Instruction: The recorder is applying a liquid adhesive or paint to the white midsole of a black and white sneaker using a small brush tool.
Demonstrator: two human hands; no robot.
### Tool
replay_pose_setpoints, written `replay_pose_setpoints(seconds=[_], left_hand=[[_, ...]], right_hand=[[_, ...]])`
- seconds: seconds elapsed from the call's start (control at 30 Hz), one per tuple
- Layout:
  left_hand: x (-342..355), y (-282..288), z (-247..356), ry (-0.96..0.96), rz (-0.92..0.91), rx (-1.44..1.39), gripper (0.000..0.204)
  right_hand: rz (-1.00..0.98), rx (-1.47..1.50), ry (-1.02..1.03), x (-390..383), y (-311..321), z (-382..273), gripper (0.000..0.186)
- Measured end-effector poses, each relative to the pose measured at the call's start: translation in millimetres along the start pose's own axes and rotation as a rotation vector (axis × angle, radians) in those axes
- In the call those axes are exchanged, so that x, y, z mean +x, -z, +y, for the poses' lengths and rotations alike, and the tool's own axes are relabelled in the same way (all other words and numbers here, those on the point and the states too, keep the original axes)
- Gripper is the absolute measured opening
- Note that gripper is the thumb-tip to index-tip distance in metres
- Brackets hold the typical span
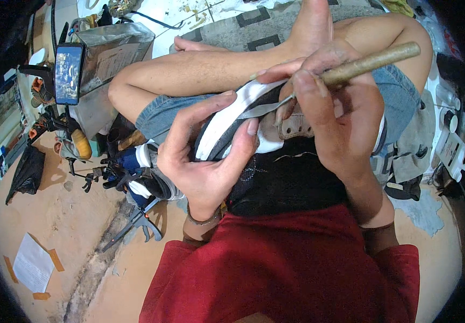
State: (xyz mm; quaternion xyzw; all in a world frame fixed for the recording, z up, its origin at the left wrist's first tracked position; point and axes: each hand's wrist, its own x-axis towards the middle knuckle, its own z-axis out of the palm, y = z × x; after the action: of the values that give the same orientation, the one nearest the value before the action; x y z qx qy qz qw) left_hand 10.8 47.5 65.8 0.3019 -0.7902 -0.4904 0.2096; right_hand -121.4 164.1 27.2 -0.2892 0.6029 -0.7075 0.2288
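A black shoe with a thick white sole lies over my lap, tilted sideways. My left hand grips its rounded end, fingers over the outer edge of the sole and thumb on the inner side. In my right hand is an awl with a worn wooden handle. Its thin metal shaft points down-left to the seam between sole and upper. Whether the tip has gone into the material is hard to make out. Some right-hand fingers also rest against the shoe's far edge. Part of the shoe is hidden behind my hands.
On the left, a phone stands upright in a holder beside a clear plastic bag. More shoes and a bar clamp lie beside my left leg. A patterned mat lies beyond my crossed legs. Grey fabric is on the right.
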Motion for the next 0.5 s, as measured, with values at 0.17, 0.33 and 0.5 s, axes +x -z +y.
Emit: replay_pose_setpoints(seconds=[0.17,0.33,0.5], left_hand=[[-1.1,-0.7,-2.9,-0.005,0.01,0.021,0.036],[-2.5,1.5,-0.6,0.02,0.024,0.003,0.036],[-3.2,-0.7,0.1,0.004,0.01,-0.009,0.037]], right_hand=[[0.051,0.227,-0.071,8.4,-13.9,-15.0,0.014],[0.081,0.234,-0.281,20.9,-12.0,-37.5,0.013],[0.11,0.18,-0.18,-1.3,-4.8,-4.9,0.013]])
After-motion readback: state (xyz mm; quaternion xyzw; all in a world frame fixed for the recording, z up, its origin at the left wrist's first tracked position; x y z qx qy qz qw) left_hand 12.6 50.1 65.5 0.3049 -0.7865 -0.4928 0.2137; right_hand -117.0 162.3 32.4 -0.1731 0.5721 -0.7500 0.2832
